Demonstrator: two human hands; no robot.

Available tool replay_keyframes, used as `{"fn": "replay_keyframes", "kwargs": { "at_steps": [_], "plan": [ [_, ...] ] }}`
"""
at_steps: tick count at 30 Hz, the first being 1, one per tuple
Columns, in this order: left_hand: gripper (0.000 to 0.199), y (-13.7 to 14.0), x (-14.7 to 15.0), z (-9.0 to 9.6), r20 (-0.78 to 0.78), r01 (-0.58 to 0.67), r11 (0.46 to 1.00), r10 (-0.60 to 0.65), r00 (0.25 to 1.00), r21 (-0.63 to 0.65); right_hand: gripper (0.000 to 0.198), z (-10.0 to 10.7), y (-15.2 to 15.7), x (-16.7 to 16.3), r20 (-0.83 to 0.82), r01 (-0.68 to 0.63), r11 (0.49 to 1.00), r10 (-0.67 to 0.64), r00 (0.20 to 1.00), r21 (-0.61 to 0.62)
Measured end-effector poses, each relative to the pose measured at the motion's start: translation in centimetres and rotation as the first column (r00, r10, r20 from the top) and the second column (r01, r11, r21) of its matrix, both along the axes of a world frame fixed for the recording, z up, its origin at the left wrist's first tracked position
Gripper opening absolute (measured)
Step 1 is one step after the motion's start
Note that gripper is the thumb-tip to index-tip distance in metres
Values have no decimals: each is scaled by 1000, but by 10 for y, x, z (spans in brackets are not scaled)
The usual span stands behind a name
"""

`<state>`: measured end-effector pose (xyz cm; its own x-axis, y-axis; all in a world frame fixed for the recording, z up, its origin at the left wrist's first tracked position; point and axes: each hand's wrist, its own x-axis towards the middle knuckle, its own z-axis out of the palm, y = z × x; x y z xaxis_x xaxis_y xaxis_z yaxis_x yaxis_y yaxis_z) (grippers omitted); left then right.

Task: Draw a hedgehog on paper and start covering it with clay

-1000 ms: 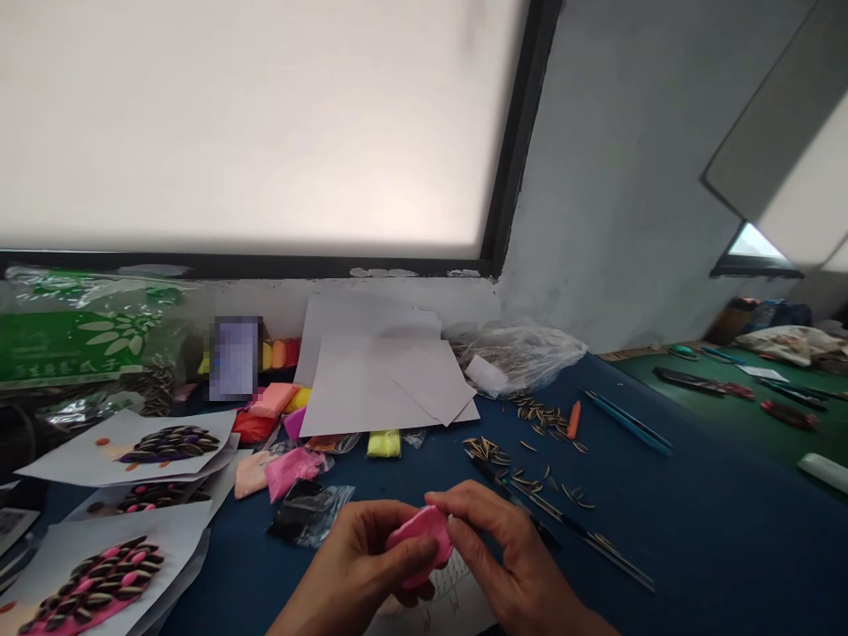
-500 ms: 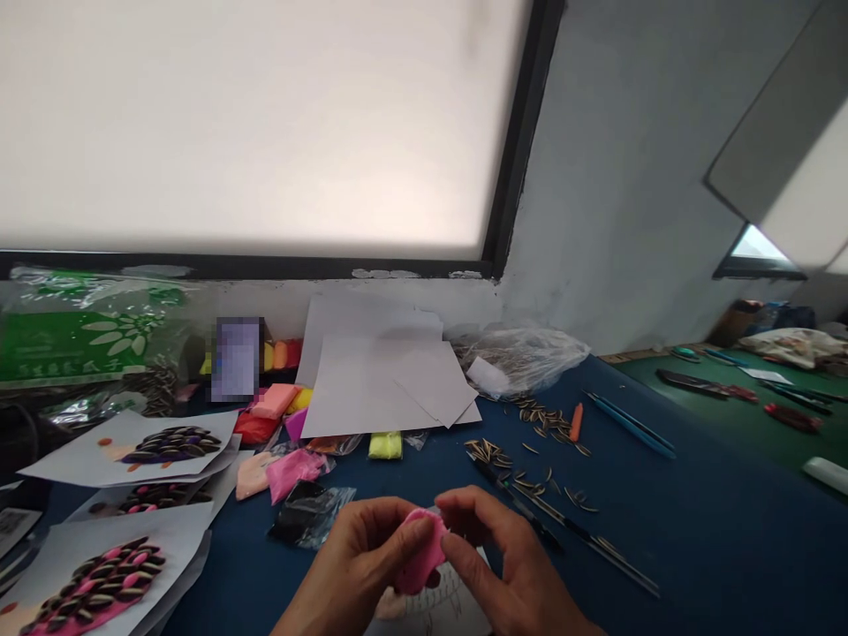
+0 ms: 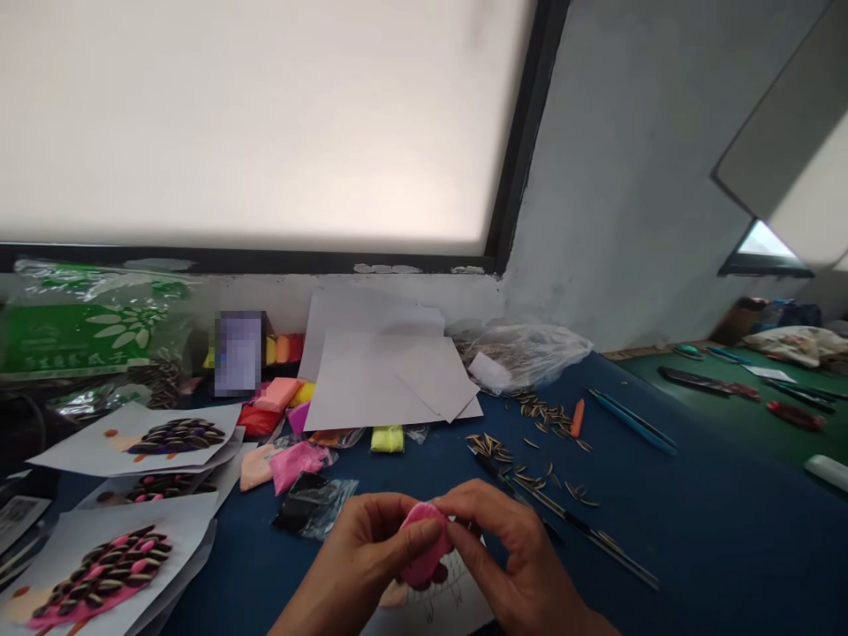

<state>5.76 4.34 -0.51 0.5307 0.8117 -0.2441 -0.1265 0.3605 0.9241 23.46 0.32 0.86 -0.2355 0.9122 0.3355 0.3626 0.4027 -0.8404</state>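
Note:
A flattened piece of pink modelling clay [image 3: 419, 565] is between my two hands. My left hand [image 3: 358, 552] grips it with the thumb laid across its face and the fingers behind. My right hand [image 3: 517, 552] pinches the clay's right edge between thumb and index finger. Beneath them lies a white sheet with a line drawing [image 3: 460, 605], partly covered by my hands; a pale peach clay patch [image 3: 396, 594] sits on its left part. A packet of black clay [image 3: 308, 503] lies just left of my left hand.
Finished hedgehog pictures [image 3: 106, 574] are stacked at left. Behind are colourful clay packets [image 3: 298, 464], blank white paper [image 3: 384, 380] and a green seed bag [image 3: 72, 336]. To the right lie sunflower seeds [image 3: 490, 448], a pen [image 3: 583, 530], an orange stick [image 3: 579, 418] and blue tweezers [image 3: 632, 420].
The pink clay has turned to face the camera more, looking rounder. My right thumb and index finger have closed in on its edge. The view has shifted slightly.

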Motion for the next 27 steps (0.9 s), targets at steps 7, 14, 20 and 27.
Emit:
{"fn": "replay_keyframes", "kwargs": {
  "at_steps": [7,14,20,27],
  "plan": [
    [46,1,-2,3,6,-26,1000,26,1000,-2,24,-8,1,0,-3,-44,998,44,999,42],
    [61,6,1,-19,6,-48,998,47,999,38,35,-2,1,0,-74,50,950,-76,994,-309],
    [68,4,3,-32,103,-73,997,71,992,19,34,-5,5,1,-267,-39,920,-72,961,-389],
    [51,3,4,-21,25,23,1000,-23,999,15,33,2,3,3,-221,21,906,-126,967,-422]
  ]
}}
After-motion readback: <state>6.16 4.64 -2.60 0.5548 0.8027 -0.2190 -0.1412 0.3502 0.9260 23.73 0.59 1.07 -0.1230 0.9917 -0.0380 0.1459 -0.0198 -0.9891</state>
